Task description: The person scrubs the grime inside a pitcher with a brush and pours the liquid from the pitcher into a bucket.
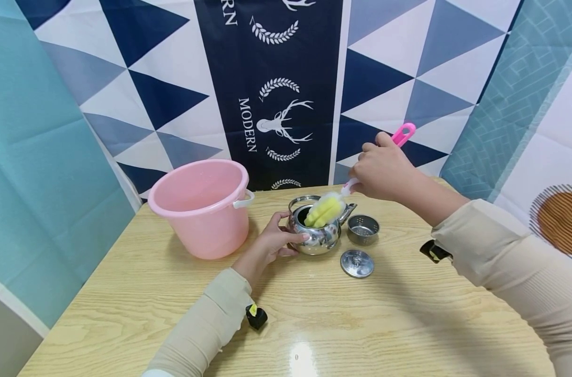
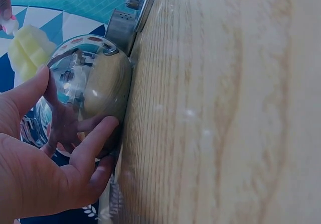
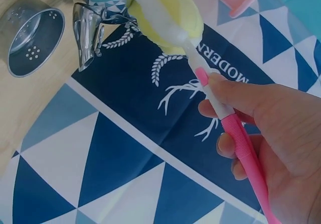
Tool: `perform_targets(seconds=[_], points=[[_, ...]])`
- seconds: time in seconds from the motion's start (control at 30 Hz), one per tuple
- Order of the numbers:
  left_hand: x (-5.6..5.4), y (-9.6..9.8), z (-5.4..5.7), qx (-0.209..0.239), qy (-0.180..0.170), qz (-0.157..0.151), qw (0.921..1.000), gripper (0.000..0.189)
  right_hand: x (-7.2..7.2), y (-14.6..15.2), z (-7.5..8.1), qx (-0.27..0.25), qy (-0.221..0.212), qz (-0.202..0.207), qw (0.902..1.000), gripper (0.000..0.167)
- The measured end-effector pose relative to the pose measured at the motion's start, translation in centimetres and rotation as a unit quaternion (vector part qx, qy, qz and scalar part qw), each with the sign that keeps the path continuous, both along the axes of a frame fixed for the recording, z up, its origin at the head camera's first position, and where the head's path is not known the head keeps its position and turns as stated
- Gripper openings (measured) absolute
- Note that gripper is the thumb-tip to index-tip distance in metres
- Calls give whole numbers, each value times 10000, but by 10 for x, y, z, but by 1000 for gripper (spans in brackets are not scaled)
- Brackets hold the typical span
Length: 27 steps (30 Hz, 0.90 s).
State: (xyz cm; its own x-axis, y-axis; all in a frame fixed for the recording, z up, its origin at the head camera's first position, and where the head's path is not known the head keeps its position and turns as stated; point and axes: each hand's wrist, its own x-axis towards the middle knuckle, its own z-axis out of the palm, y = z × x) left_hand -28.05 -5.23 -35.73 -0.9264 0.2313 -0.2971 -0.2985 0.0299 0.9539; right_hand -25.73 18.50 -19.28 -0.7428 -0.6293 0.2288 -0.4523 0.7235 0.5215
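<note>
A shiny metal teapot (image 1: pixel 316 238) stands on the table, its top uncovered and its spout pointing right. My left hand (image 1: pixel 275 236) grips it from the left; in the left wrist view the thumb lies near the rim and the fingers spread along its curved side (image 2: pixel 105 96). Above, my right hand (image 1: pixel 380 166) holds a sponge bottle brush by its pink handle (image 3: pixel 246 156). The brush's yellow and white sponge head (image 1: pixel 325 210) slants down at the teapot's mouth, its lower end overlapping the opening in the head view.
Right of the teapot sits a perforated metal strainer (image 1: pixel 363 230), with a round metal lid (image 1: pixel 357 263) in front of it. A pink bucket (image 1: pixel 206 225) with a white handle stands at the left. Patterned cloth (image 1: pixel 276 94) hangs behind the wooden table (image 1: pixel 286 314).
</note>
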Motion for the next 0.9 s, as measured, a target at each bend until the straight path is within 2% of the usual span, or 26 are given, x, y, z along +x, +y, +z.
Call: perform_targets(seconds=[0.53, 0.9], points=[[1, -1, 0, -41, -16, -11, 10000, 80, 4, 5, -4, -158, -184, 344, 9991, 25], [2, -2, 0, -78, -17, -40, 10000, 80, 9, 20, -16, -582, -147, 513, 9969, 21]])
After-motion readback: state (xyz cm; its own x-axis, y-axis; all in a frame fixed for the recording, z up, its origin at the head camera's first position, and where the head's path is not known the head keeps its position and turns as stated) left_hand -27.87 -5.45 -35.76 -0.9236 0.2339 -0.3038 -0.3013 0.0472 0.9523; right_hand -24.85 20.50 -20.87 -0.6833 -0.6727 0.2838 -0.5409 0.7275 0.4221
